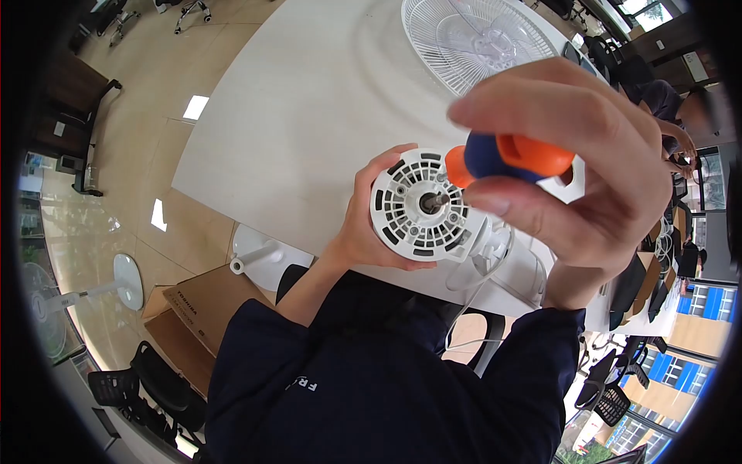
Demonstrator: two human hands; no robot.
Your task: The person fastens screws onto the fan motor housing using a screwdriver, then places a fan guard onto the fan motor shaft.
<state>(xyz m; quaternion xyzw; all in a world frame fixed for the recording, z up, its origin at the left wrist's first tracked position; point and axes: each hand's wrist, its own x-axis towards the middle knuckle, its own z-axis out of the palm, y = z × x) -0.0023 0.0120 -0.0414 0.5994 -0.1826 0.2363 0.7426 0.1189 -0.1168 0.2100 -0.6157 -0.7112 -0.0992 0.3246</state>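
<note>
My left hand (363, 224) is wrapped round the side of a white fan motor housing (402, 224), whose slotted round face and central metal shaft point up at me. In my right hand (595, 155) is a screwdriver (506, 157) with an orange and dark blue handle, held between thumb and fingers. Its front end reaches over the upper right of the motor's face, near a screw hole. Whether the tip sits in a screw I cannot tell. A white cable runs down from the right side of the motor.
On the white table (294, 100), a fan grille (479, 42) lies at the far side. Below the table's left edge are an open cardboard box (193, 309) and a white stand base (259, 255). A standing fan (85, 294) is at far left. Another person (680, 116) sits at the right.
</note>
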